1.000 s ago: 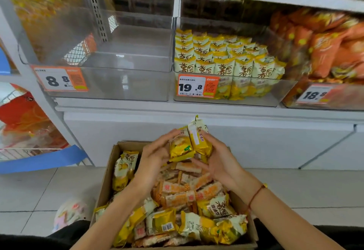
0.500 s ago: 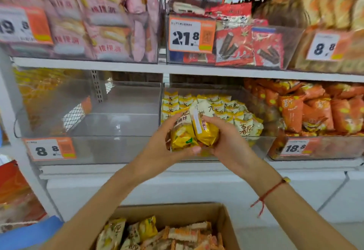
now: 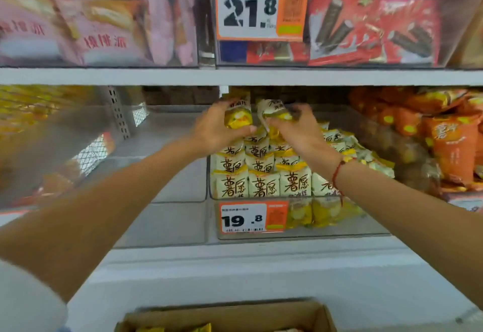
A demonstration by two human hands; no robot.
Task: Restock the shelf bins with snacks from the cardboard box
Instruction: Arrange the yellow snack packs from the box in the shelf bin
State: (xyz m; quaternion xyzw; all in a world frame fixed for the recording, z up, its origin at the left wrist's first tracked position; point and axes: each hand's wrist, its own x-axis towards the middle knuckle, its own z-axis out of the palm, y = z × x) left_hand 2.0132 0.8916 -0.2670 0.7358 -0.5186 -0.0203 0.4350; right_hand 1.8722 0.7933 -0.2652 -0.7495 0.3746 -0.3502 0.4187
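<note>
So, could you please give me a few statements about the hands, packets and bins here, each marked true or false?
1. The left hand grips a yellow packet. True.
2. The right hand holds nothing. False: it grips another packet.
3. Both hands are over the bin tagged 19.8. True.
4. The bin left of it is packed with orange bags. False: it looks bare inside.
5. The cardboard box sits on the upper shelf. False: it is below the shelves.

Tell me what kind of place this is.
Most likely a snack aisle in a shop: clear shelf bins packed with wrapped snacks, printed price tags such as 19.8 and 21.8, and a cardboard restocking box below.
</note>
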